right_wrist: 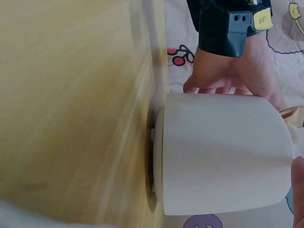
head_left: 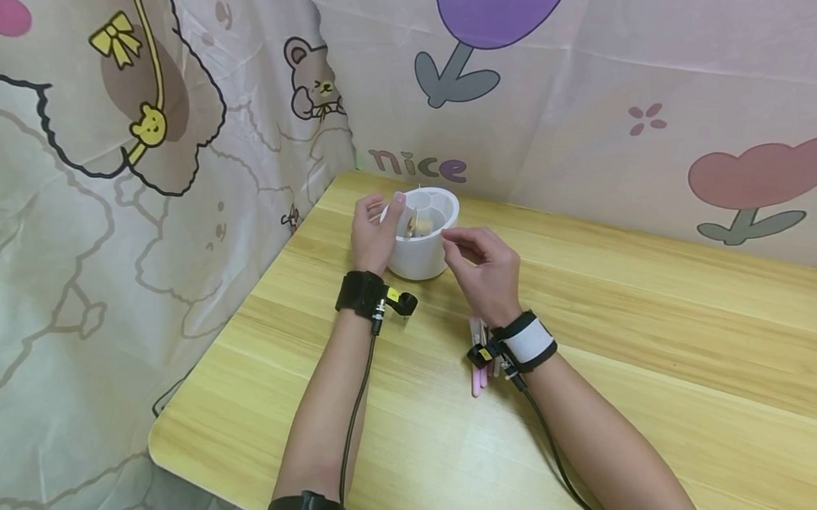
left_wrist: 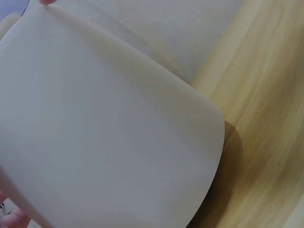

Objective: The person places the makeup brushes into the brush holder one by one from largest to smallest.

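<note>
A white round desk organizer (head_left: 418, 258) with inner compartments stands upright on the table near its back left corner. My left hand (head_left: 375, 234) holds it from the left, the thumb at the rim and the fingers around the outer side. My right hand (head_left: 486, 270) is at the near right of the rim, thumb and forefinger brought together there. A right fingertip (right_wrist: 298, 183) meets the rim in the right wrist view. Inside the organizer are small tan items (head_left: 417, 226), too small to identify. The organizer's plain wall (left_wrist: 109, 123) fills most of the left wrist view.
Several slim pink-handled items (head_left: 478, 377) lie on the wooden table (head_left: 658, 335), partly hidden below my right wrist. Printed cloth (head_left: 581, 126) hangs behind the table, and another cloth hangs along the left side. Cables run down both forearms from the wrist cameras.
</note>
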Action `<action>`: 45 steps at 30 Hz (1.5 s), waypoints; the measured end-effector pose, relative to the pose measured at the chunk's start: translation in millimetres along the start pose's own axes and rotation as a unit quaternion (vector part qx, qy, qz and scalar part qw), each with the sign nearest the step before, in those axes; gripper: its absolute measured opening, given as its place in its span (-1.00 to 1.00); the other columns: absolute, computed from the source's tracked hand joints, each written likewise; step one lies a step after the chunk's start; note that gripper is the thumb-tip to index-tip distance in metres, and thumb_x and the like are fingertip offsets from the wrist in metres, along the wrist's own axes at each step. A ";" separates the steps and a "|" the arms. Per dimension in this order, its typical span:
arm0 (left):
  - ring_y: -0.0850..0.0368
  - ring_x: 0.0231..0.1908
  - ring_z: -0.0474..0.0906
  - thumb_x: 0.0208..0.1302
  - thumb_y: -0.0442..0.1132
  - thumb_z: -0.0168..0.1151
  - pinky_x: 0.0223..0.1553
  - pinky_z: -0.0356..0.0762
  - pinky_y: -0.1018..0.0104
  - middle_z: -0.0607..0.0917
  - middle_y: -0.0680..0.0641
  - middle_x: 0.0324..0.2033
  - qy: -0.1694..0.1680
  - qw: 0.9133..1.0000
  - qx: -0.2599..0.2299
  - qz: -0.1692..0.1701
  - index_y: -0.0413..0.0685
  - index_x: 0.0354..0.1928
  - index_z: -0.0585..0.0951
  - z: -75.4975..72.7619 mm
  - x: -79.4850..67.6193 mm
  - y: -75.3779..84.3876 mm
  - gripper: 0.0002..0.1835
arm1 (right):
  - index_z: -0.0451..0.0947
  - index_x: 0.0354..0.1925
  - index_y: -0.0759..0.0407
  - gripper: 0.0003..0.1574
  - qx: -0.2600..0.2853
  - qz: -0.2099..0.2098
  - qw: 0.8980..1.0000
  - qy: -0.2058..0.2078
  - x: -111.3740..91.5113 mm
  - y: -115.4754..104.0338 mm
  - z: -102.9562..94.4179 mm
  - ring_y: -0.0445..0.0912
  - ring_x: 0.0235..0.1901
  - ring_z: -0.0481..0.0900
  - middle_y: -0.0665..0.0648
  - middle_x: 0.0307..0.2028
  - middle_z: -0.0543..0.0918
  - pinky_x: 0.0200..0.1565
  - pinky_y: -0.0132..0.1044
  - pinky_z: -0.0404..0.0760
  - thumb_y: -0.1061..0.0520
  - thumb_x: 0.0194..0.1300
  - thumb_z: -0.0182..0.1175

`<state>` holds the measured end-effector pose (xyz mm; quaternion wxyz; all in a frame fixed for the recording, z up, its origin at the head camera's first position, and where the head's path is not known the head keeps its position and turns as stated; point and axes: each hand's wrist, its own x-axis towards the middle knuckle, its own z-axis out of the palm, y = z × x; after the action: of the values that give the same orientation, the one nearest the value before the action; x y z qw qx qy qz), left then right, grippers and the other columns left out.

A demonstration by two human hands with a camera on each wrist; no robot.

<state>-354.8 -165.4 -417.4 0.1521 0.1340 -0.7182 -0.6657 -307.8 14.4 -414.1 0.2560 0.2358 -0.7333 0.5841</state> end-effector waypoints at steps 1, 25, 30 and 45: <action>-0.09 0.30 0.52 0.26 0.30 0.32 0.39 0.49 -0.01 0.57 -0.16 0.33 0.001 1.000 -0.001 -0.001 0.03 0.36 0.45 0.1 0.1 0.4 -0.24 | 0.76 -0.14 0.31 -0.84 0.000 0.001 1.000 0.001 -0.1 0.2 -0.3 0.07 -0.15 0.81 0.29 -0.19 0.78 -0.01 -0.41 0.76 0.34 0.31 0.32; -0.06 0.31 0.52 0.24 0.35 0.32 0.42 0.46 0.03 0.57 -0.12 0.32 0.003 1.000 0.012 -0.012 0.05 0.30 0.49 -1.3 0.1 3.1 -0.26 | 0.74 -0.10 0.29 -0.81 -0.025 0.042 0.999 -0.022 -1.1 -1.0 -8.4 -0.35 -0.22 0.70 0.24 -0.17 0.77 -0.07 -0.55 0.72 0.28 0.30 0.36; -0.05 0.33 0.51 0.25 0.37 0.30 0.43 0.44 0.02 0.57 -0.10 0.34 0.002 1.000 0.013 -0.012 0.05 0.27 0.51 -0.7 -0.1 2.4 -0.27 | 0.74 -0.12 0.27 -0.82 -0.051 0.060 0.996 -0.047 -1.5 -2.1 -11.3 -0.13 -0.22 0.76 0.21 -0.18 0.79 -0.10 -0.59 0.70 0.24 0.32 0.36; -0.06 0.33 0.50 0.25 0.38 0.29 0.44 0.42 -0.02 0.57 -0.08 0.32 0.007 1.000 0.014 -0.012 0.06 0.24 0.52 0.0 -0.7 1.4 -0.29 | 0.77 -0.23 0.18 -0.89 -0.135 0.043 0.974 -0.175 -1.2 -6.7 -20.8 -0.10 -0.38 0.75 0.14 -0.32 0.83 -0.28 -0.46 0.71 0.17 0.33 0.36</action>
<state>-354.2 -165.0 -416.1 0.1471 0.1489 -0.7250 -0.6561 -300.4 33.5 -406.0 0.1284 0.2659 -0.8483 0.4396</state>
